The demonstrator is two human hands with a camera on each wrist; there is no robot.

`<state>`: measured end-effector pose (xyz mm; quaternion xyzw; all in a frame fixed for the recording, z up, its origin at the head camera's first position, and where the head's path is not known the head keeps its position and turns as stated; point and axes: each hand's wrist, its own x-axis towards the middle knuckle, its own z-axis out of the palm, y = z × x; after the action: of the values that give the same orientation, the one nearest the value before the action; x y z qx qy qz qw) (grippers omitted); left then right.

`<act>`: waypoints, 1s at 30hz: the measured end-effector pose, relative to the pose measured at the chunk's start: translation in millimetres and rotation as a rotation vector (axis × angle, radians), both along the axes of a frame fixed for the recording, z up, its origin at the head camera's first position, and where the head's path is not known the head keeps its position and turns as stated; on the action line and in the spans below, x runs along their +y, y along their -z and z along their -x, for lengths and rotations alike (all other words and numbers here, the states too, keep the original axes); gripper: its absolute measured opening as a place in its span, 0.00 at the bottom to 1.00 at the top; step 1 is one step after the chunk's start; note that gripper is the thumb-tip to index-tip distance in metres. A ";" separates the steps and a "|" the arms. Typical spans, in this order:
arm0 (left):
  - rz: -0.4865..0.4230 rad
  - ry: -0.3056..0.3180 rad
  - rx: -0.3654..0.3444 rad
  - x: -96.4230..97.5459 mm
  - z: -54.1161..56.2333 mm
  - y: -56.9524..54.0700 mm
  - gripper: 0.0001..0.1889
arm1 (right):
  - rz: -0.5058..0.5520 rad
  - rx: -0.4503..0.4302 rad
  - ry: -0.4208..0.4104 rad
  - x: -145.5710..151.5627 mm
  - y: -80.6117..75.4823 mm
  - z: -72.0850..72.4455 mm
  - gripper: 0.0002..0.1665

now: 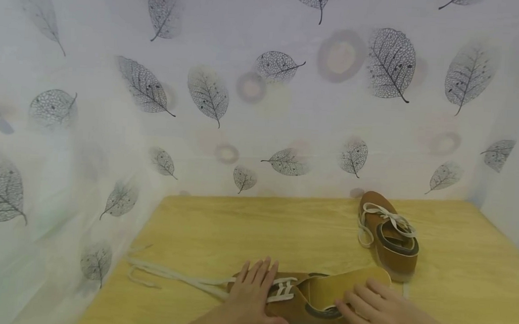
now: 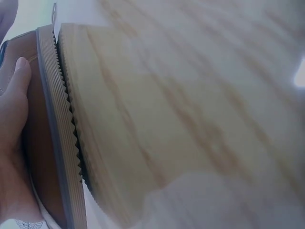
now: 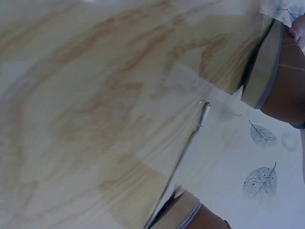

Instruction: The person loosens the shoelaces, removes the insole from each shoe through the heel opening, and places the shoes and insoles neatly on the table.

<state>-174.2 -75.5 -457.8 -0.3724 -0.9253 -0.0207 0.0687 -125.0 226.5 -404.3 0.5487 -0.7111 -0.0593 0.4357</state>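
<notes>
A brown lace-up shoe point(image 1: 297, 313) lies along the near side of the table, toe to the left. My left hand point(image 1: 251, 295) rests across its front with straight fingers, and its thumb point(image 2: 20, 78) lies along the shoe's side wall in the left wrist view. A tan insole point(image 1: 350, 284) sits partly inside the shoe, its heel end sticking out above the opening. Bent fingers of my right hand point(image 1: 380, 308) hold the insole's near edge by the heel; the thumb's exact place is hard to tell. Loose white laces point(image 1: 181, 276) trail left from the shoe.
A matching brown shoe point(image 1: 389, 234) with a tied lace stands at the back right. In the right wrist view a thin pale strip point(image 3: 190, 140) lies on the wood-grain tabletop point(image 3: 90, 109). Leaf-patterned sheeting point(image 1: 244, 111) closes the table in at the back and both sides.
</notes>
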 end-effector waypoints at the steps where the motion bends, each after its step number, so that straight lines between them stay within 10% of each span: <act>1: -0.005 0.002 0.004 -0.1 0.1 -0.1 0.60 | 0.015 0.014 -0.013 -1.1 -0.8 0.9 0.20; 30: -0.009 0.035 -0.019 -2.6 -1.3 0.1 0.58 | 0.083 0.080 -0.035 12.9 -4.8 -2.0 0.26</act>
<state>-172.9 -78.1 -457.9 -0.3880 -0.9192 -0.0294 0.0610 -123.1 239.4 -399.5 0.5396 -0.6852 -0.0439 0.4872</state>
